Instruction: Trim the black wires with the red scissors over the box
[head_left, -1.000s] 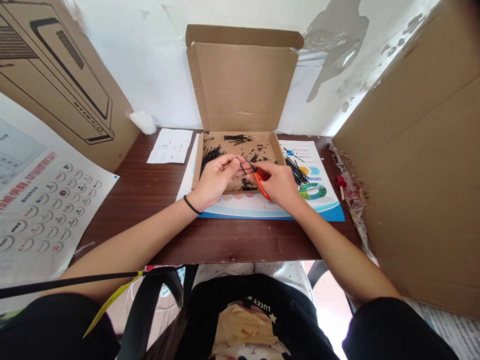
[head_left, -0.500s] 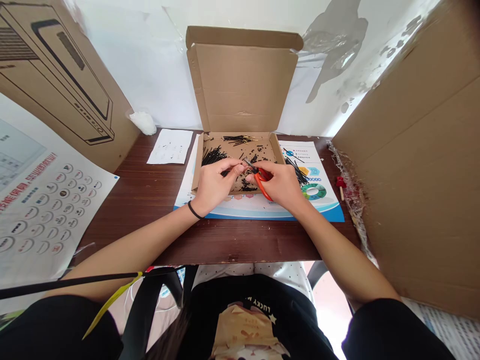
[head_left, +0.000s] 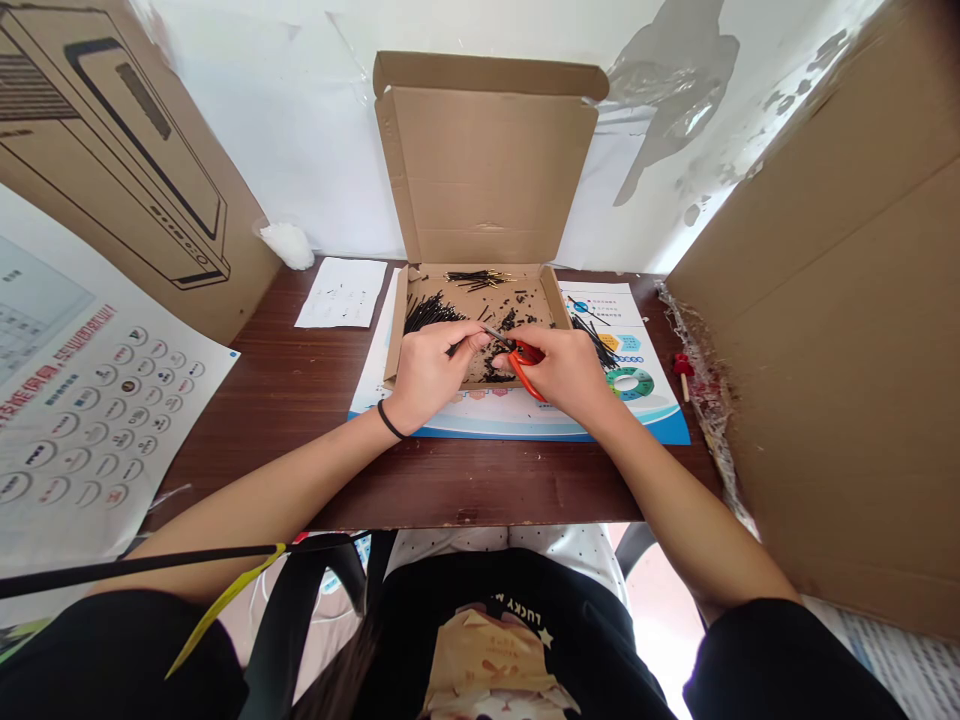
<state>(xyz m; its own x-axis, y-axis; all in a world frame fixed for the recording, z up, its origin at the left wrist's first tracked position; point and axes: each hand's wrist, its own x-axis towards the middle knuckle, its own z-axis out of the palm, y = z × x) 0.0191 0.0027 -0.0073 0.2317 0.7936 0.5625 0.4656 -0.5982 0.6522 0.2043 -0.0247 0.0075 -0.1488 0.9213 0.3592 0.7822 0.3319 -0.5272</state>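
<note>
My left hand is closed, thumb and forefinger pinched on a thin black wire; most of the wire is hidden by the fingers. In my right hand is a pair of orange-handled pliers, its grey jaws reaching left to the left fingertips. Both hands are over the front part of an open cardboard box. Inside the box, a pile of black wires lies at the left, and black wires with gold-coloured ends lie at the back. Small black scraps are scattered across its bottom.
More black wires lie right of the box on a printed sheet. White paper rests at the left of the brown table. Cardboard panels stand on both sides. A small red object with a wooden handle is at the right.
The pliers have turned slightly in my right hand, and their jaws look closer together at my left fingertips. Both hands stay in nearly the same place.
</note>
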